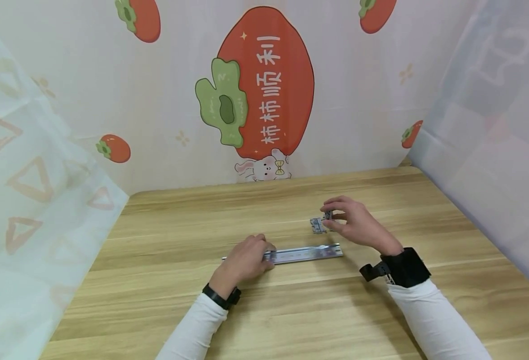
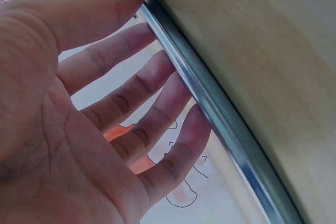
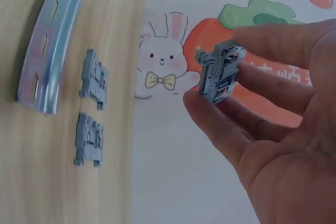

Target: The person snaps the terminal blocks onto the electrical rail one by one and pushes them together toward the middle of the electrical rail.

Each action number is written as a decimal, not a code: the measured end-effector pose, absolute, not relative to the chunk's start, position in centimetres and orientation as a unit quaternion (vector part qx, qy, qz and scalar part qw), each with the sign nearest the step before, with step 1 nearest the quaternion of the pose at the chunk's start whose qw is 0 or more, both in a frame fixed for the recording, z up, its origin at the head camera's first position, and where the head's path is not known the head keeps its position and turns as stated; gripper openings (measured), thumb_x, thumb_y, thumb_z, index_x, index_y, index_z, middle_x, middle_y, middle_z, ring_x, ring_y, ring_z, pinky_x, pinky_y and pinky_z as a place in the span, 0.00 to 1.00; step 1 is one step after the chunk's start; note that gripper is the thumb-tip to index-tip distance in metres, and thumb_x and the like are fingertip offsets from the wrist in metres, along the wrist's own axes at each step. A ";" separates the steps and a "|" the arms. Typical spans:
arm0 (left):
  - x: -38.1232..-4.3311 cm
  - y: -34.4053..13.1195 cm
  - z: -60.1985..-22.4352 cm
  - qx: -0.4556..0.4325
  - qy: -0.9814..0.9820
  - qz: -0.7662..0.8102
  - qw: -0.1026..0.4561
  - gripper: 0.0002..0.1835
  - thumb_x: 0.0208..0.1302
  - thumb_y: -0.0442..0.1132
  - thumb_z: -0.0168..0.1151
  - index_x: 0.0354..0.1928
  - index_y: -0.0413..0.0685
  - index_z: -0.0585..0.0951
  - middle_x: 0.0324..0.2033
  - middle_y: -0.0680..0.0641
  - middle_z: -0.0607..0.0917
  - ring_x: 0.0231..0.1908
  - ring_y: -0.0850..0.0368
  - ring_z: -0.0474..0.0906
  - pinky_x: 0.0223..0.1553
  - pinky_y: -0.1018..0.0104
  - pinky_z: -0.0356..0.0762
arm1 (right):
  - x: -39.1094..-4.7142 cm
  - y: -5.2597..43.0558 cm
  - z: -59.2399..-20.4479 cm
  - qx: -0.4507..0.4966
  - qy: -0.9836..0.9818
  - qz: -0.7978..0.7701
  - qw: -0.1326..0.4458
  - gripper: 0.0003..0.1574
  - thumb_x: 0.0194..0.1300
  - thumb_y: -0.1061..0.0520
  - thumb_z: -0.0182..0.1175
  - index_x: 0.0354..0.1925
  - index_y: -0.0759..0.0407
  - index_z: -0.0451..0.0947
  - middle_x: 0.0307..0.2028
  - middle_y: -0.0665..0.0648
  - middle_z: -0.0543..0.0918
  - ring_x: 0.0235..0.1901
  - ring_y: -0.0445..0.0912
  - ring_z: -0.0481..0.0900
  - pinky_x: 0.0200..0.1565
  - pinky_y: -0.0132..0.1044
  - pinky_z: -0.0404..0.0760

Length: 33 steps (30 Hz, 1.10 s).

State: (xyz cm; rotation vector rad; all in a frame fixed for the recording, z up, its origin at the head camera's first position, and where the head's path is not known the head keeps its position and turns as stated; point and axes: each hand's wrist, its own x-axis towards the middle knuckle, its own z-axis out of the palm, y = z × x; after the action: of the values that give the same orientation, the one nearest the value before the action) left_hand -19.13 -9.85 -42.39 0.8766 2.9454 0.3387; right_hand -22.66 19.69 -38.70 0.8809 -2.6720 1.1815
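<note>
A slotted metal DIN rail (image 1: 307,254) lies on the table, running left to right in the head view. My left hand (image 1: 246,257) grips it toward its left end, thumb along the near edge and fingers at the far edge. Between the thumb and fingers of my right hand (image 1: 354,222) is a grey DIN-rail terminal block (image 3: 221,72), raised above the tabletop beyond the rail. Two similar grey terminal blocks, one farther (image 3: 94,80) and one nearer (image 3: 89,140) in the right wrist view, lie on the wood alongside the rail.
The wooden table (image 1: 156,290) ends at a printed backdrop cloth (image 1: 165,100) with persimmons and a rabbit. Cloth also hangs along the left side (image 1: 30,200) and the right side (image 1: 494,150).
</note>
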 end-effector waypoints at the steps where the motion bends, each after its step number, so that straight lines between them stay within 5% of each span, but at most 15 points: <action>1: -19.1 -9.8 -42.4 0.284 0.952 0.109 0.024 0.15 0.55 0.48 0.64 0.44 0.54 0.82 0.35 0.54 0.75 0.32 0.60 0.67 0.31 0.68 0.66 | -22.7 19.6 -38.7 0.288 -0.873 0.390 0.043 0.21 0.58 0.56 0.62 0.50 0.60 0.75 0.54 0.58 0.70 0.50 0.50 0.73 0.46 0.37 0.73; 10: -19.1 -9.7 -42.4 0.280 0.953 0.112 0.023 0.16 0.56 0.48 0.64 0.46 0.53 0.81 0.36 0.54 0.75 0.34 0.60 0.66 0.33 0.68 0.66 | -22.6 18.7 -39.3 0.300 -0.853 0.423 0.059 0.20 0.52 0.61 0.66 0.45 0.59 0.76 0.50 0.56 0.71 0.46 0.51 0.74 0.45 0.44 0.74; 21: -19.0 -9.9 -42.4 0.277 0.955 0.106 0.024 0.17 0.56 0.49 0.63 0.47 0.53 0.81 0.37 0.54 0.74 0.34 0.60 0.67 0.33 0.68 0.66 | -22.5 18.4 -39.3 0.305 -0.860 0.404 0.067 0.19 0.54 0.54 0.66 0.46 0.54 0.77 0.48 0.53 0.73 0.45 0.48 0.75 0.45 0.43 0.74; 33: -18.9 -10.1 -42.3 0.281 0.954 0.106 0.025 0.17 0.57 0.49 0.63 0.48 0.53 0.81 0.37 0.54 0.74 0.34 0.60 0.66 0.32 0.67 0.66 | -22.2 17.1 -39.7 0.312 -0.848 0.424 0.053 0.20 0.50 0.62 0.67 0.43 0.59 0.75 0.46 0.59 0.74 0.44 0.53 0.77 0.45 0.35 0.73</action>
State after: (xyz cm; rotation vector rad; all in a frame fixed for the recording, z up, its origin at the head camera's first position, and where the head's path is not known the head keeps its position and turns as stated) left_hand -18.92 -10.07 -42.32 0.8683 2.9493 0.3269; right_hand -22.19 17.15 -39.72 0.9495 -2.5787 1.2891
